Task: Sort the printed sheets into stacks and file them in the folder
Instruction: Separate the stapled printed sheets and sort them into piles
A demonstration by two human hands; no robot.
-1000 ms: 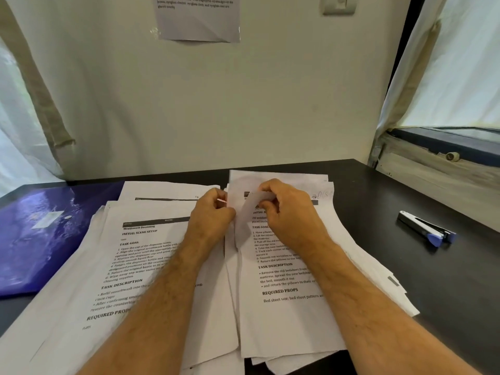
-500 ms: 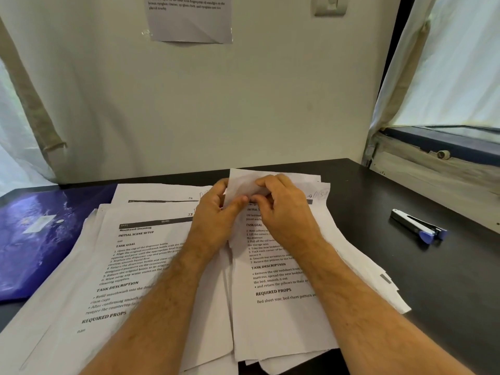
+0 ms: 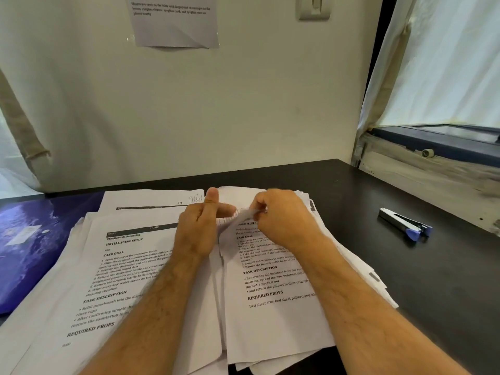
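Two loose piles of printed sheets lie side by side on the dark desk: the left pile headed "Mouthwash Decanting" and the right pile about a bedsheet. My right hand pinches the curled top left corner of the right pile's top sheet. My left hand rests between the piles, thumb up and forefinger stretched toward that corner, the other fingers curled. A shiny blue folder lies shut at the far left, partly under the left pile.
A white and blue stapler lies on the desk to the right. The wall rises close behind the desk with a taped printed sheet on it. A window sill and curtain stand at the right.
My left hand has let go of the corner, thumb now raised and forefinger stretched out. My right hand keeps pinching the curled corner, which now sits lower and flatter.
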